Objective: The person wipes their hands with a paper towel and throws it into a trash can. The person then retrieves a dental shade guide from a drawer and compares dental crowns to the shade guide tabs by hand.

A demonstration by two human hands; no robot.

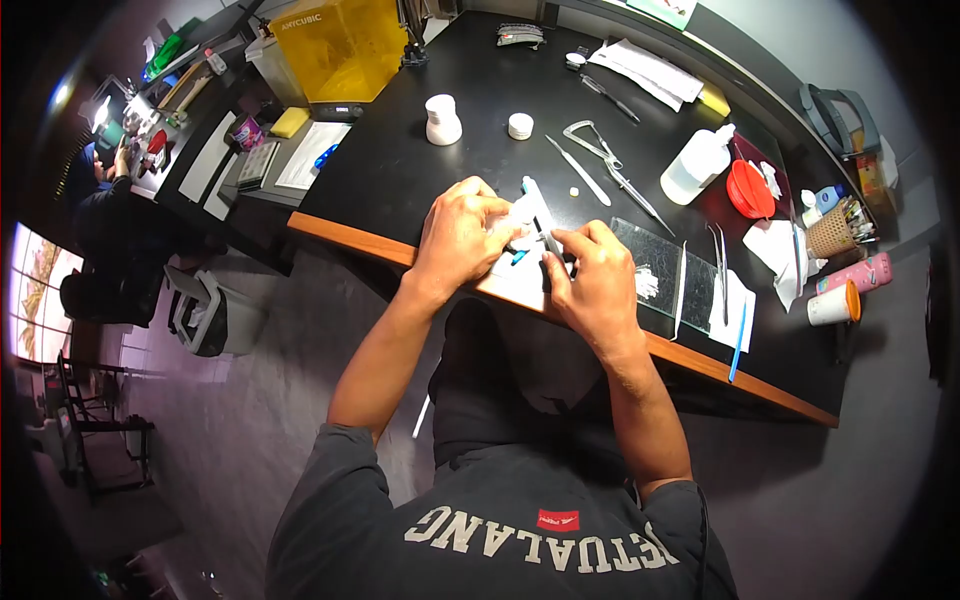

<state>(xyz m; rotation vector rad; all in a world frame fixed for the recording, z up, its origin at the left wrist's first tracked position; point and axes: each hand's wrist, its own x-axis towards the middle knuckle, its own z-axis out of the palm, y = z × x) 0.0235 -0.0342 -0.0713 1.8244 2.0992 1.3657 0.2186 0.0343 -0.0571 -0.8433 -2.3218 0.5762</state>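
One T-shirt (510, 500) says "ETUALANG"; left hand (462, 235) pinches one white piece (521, 222), right hand (602, 275) one slim tool (537, 205); one yellow cover (335, 50), "ANYCUBIC".

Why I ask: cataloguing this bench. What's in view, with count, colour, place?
Table: 1, black, centre
ANYCUBIC cover: 1, yellow, far left
Squat bottle: 1, white, table's left
Round container: 1, white, beyond hands
Caliper: 1, silver, beyond hands
Pen: 1, black, far side
Squeeze bottle: 1, whitish, right
Bowl: 1, red, right
Basket: 1, tan, far right
Slab: 1, dark, near right
Stick: 1, blue, near right
Bin: 1, grey, left floor
Chairs: at least 2, black, left
Co-worker: 1, dark-clad, left background
Slim tool: 1, pale and blue, between hands
White piece: 1, white, left fingers
Left hand: 1, bare, left
Right hand: 1, bare, right
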